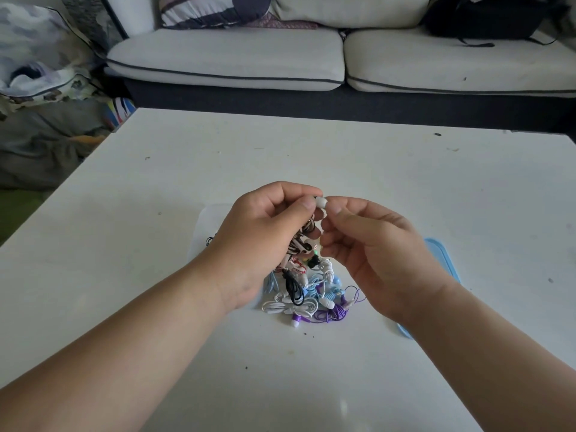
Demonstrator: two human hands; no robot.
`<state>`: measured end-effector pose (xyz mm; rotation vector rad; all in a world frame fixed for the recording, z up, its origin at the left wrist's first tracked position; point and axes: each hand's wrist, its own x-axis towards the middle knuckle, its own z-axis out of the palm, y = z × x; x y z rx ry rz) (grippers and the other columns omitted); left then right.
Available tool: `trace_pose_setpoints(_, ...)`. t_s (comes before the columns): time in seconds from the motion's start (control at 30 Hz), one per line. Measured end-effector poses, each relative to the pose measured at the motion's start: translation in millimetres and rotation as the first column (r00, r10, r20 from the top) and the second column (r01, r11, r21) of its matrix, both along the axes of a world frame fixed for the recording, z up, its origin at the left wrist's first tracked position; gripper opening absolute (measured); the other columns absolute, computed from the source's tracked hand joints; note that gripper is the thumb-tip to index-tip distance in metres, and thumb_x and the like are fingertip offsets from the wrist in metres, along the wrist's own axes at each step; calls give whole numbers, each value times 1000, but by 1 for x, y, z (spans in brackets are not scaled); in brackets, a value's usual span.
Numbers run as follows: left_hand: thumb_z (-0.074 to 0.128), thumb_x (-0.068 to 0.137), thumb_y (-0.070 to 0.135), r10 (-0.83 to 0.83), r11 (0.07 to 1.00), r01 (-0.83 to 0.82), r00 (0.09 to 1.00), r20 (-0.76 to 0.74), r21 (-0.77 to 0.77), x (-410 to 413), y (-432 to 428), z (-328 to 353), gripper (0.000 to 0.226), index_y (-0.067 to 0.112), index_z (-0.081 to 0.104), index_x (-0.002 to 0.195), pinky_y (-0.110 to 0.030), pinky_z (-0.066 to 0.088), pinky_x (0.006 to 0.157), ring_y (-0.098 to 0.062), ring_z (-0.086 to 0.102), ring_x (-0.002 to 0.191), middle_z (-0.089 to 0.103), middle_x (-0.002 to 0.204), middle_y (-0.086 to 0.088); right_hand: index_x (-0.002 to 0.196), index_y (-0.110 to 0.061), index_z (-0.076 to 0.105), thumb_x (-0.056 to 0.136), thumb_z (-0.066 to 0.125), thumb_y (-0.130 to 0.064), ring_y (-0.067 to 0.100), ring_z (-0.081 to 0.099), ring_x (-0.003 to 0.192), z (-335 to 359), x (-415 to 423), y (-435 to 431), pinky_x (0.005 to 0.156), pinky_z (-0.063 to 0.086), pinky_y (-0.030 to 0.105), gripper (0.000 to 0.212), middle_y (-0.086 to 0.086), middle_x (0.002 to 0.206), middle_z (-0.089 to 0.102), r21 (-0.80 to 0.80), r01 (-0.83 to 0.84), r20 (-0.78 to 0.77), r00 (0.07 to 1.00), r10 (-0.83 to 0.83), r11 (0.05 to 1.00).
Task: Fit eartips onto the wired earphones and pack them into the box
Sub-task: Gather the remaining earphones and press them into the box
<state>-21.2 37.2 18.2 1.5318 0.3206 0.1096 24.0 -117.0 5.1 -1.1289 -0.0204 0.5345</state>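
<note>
Over the table (pixel 311 151), mid-width: we hold our left hand (pixel 268 219) and right hand (pixel 374 244) raised above a heap (pixel 308 294) of earphones, fingertips meeting on 1 white eartip (pixel 321 202).
Left hand: fingers curled in; thumb and forefinger pinch the left end of the eartip, and the lower fingers grip a striped earphone (pixel 300 241) whose black-and-white cord hangs from the palm.
Right hand: thumb and forefinger pinch the right end of the eartip; the other 3 fingers curl loosely and hold nothing we can see.
White eartip: between the 2 hands at their far side; we cannot tell whether it sits on a bud.
Earphone heap: on the table just near of the hands; white, black, light blue and purple cords tangled together.
Clear box (pixel 199 232): 1 rounded corner shows left of the left hand; the rest is hidden, so we cannot tell whether the heap lies inside it.
Blue lid (pixel 442 257): flat on the table beneath the right wrist.
Far sofa (pixel 233 57): pale cushions with dark piping, a black bag (pixel 486 17) on its right end.
</note>
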Motion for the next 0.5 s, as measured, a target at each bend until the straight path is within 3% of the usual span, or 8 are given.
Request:
trace_pose_setpoints(0.1, 62, 102, 14, -2, 1000, 3, 1000, -28, 9, -2, 0, 0, 16, 16, 77, 108, -64, 55, 87, -28, 73, 89, 76, 106, -15, 96, 1, 72, 93, 68, -7, 21, 60, 64, -4, -2, 3, 59, 54, 28, 10, 15, 79, 63, -28, -9, 34, 999, 10, 1000)
trace_pose_setpoints(0.13, 62, 102, 14, -2, 999, 3, 999, -35, 34, -3, 1, 1, 16, 16, 77, 107, -59, 57, 84, -28, 74, 86, 77, 103, -12, 96, 1, 73, 93, 68, -8, 21, 60, 63, -4, -2, 4, 58, 54, 29, 10, 15, 79, 63, -48, -10, 39, 999, 12, 999)
trace_pose_setpoints(0.23, 65, 100, 13, 9, 985, -2, 999, -37, 175, -5, 15, 4, 14, 19, 77, 103, -28, 57, 64, -13, 73, 73, 78, 90, -2, 92, -3, 75, 92, 73, -13, 19, 62, 61, -3, -2, 8, 62, 55, 32, 11, 11, 75, 68, -206, 12, 61, 998, 0, 978)
trace_pose_setpoints(0.3, 67, 98, 15, 33, 920, -19, 999, -29, 390, -4, 37, 2, 14, 24, 78, 96, -24, 56, 60, -9, 72, 73, 77, 85, 3, 90, -8, 75, 92, 75, -21, 17, 64, 63, -8, 0, 7, 69, 57, 36, 13, 5, 75, 71, -408, 42, 116, 993, 6, 912)
trace_pose_setpoints(0.37, 68, 96, 16, 61, 759, -6, 996, -61, 651, -7, 65, -5, 13, 25, 76, 91, -23, 56, 70, -7, 71, 78, 75, 82, 10, 101, -21, 75, 88, 77, -36, 12, 66, 82, -14, 0, 6, 81, 55, 35, 19, -4, 92, 73, -722, 74, 261, 950, 172, 688)
trace_pose_setpoints(0.43, 67, 95, 17, 94, 600, 71, 983, -159, 797, -12, 84, -16, 12, 25, 76, 93, -28, 57, 80, -10, 70, 85, 73, 88, 15, 133, -35, 59, 76, 81, -55, 12, 50, 123, -20, -3, 4, 98, 48, 35, 65, -8, 131, 55, -935, 99, 273, 811, 517, 339)
trace_pose_setpoints(0.5, 65, 94, 19, 100, 495, 177, 961, -258, 850, -16, 91, -28, 13, 27, 75, 99, -34, 58, 84, -17, 69, 90, 72, 96, 11, 154, -46, 26, 60, 84, -70, 17, 22, 144, -22, -9, 6, 105, 45, 43, 113, -8, 155, 22, -994, 70, 109, 689, 716, 84)
